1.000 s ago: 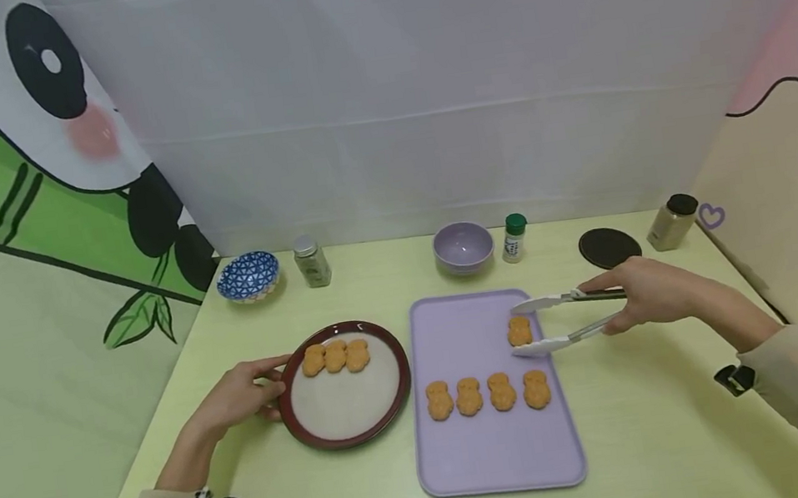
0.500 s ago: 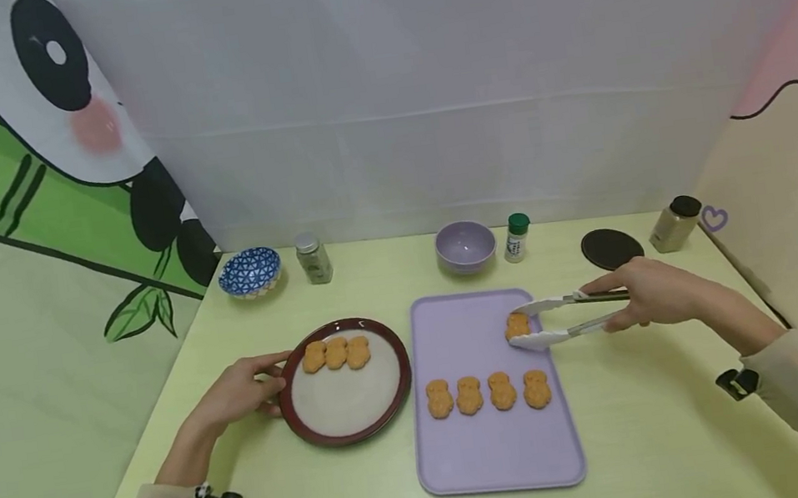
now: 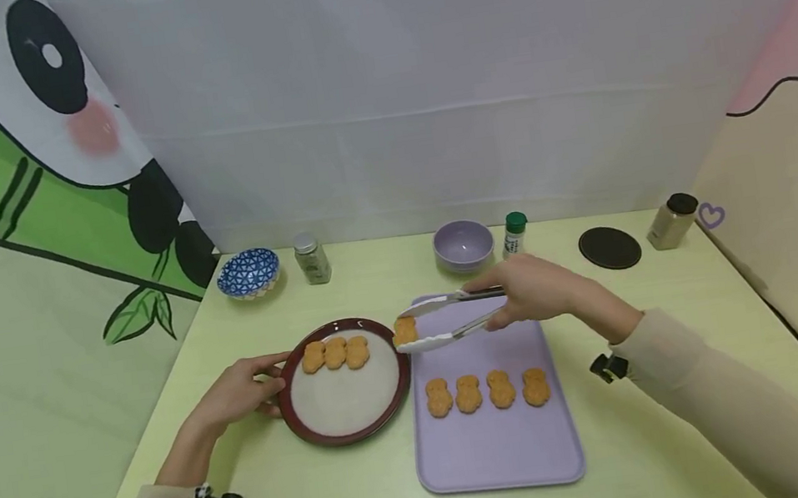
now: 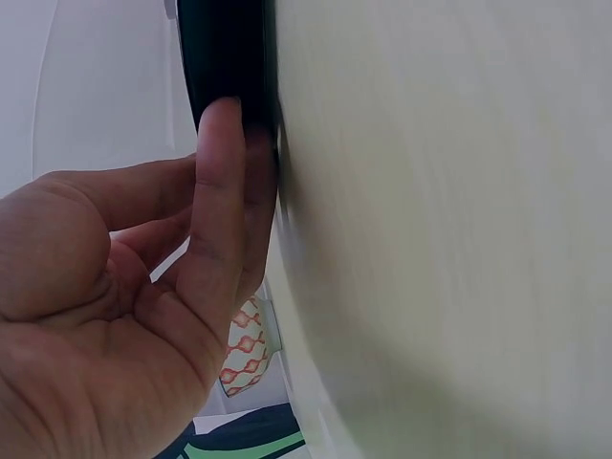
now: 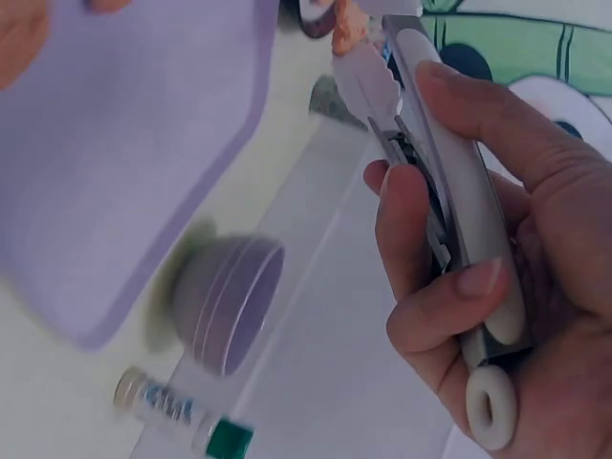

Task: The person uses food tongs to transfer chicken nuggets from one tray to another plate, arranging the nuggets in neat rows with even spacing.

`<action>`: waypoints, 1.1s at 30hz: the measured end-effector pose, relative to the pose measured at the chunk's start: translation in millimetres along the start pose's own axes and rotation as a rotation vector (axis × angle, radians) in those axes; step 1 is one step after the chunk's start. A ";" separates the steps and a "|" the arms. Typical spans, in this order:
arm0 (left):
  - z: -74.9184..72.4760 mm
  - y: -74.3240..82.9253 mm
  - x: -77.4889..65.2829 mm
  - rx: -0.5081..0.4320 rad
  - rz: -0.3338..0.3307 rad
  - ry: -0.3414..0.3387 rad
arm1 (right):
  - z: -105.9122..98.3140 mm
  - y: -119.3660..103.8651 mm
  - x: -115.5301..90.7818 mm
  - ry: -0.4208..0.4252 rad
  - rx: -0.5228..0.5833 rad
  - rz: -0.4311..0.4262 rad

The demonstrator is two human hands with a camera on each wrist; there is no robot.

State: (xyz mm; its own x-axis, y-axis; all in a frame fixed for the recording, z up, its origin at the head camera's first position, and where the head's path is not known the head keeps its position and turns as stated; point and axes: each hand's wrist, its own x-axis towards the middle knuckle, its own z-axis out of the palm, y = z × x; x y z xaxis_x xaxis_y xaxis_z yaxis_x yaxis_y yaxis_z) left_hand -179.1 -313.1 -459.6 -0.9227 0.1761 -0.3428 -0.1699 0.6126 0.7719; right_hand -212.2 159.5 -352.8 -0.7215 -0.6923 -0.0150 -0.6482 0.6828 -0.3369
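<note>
My right hand point(image 3: 536, 288) grips metal tongs point(image 3: 483, 323) with white scalloped tips. Between those tips, a brown nugget-like piece point(image 3: 406, 330) is held over the gap between plate and tray, close to the plate's right rim. In the right wrist view, fingers and thumb wrap the tongs' handles point(image 5: 464, 182). My left hand point(image 3: 237, 395) holds the left rim of a round plate point(image 3: 348, 411) with a brown border; its fingers touch the plate's dark side point(image 4: 225, 62) in the left wrist view. Three similar pieces point(image 3: 335, 354) lie in a row on the plate.
A lilac tray point(image 3: 498, 459) right of the plate bears a row of several more pieces point(image 3: 502, 389). Along the back stand a blue patterned bowl point(image 3: 248, 274), a lilac bowl point(image 3: 463, 245), a green-capped shaker point(image 3: 514, 232), two jars and a black disc point(image 3: 609, 247).
The tongs have closed on the piece at the tray's upper right. My right hand has carried it left to the plate's edge. The left hand has stayed at the plate.
</note>
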 end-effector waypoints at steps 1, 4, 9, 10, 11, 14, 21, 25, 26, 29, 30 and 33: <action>0.1 -0.2 -0.5 0.002 -0.003 0.001 | 3.5 -5.7 8.2 -0.007 -0.017 -0.016; 0.7 0.1 -1.4 0.005 -0.008 0.006 | 13.4 -17.7 26.5 -0.026 -0.048 -0.036; 1.3 1.1 -1.3 0.004 -0.009 0.007 | 26.3 -24.6 40.9 -0.047 -0.060 -0.011; 1.3 0.8 -1.4 0.003 -0.009 0.008 | 28.0 -25.4 42.5 -0.050 -0.066 -0.009; 1.3 0.5 -1.5 0.001 -0.009 0.007 | 29.4 -26.2 44.0 -0.051 -0.075 -0.010; 1.2 -0.8 -1.6 -0.005 -0.007 0.009 | 31.8 -28.7 47.6 -0.053 -0.095 -0.012; 0.9 -2.3 -1.1 -0.006 0.008 0.011 | 32.6 -32.6 52.5 -0.076 -0.126 0.007; 0.7 -2.6 -1.7 -0.007 0.016 0.008 | 32.5 -33.7 52.1 -0.086 -0.121 0.011; 0.6 -2.7 -1.8 -0.005 0.017 0.009 | 31.6 -34.2 51.0 -0.083 -0.116 0.009; 0.6 -2.8 -1.8 -0.003 0.015 0.009 | 26.1 -34.4 42.9 -0.055 -0.106 0.007; 0.6 -2.9 -1.7 -0.003 0.015 0.009 | 23.0 -34.3 38.5 -0.042 -0.101 0.002; 0.5 -2.8 -1.1 -0.010 0.012 0.004 | 10.9 -33.5 20.0 -0.012 -0.094 -0.002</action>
State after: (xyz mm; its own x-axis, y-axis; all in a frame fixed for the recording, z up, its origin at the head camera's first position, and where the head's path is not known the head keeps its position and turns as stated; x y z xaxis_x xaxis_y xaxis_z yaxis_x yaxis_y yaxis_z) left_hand -177.4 -314.6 -461.6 -0.9261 0.1803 -0.3315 -0.1624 0.6026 0.7814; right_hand -202.2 120.2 -352.1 -0.7176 -0.6960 -0.0261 -0.6699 0.7001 -0.2471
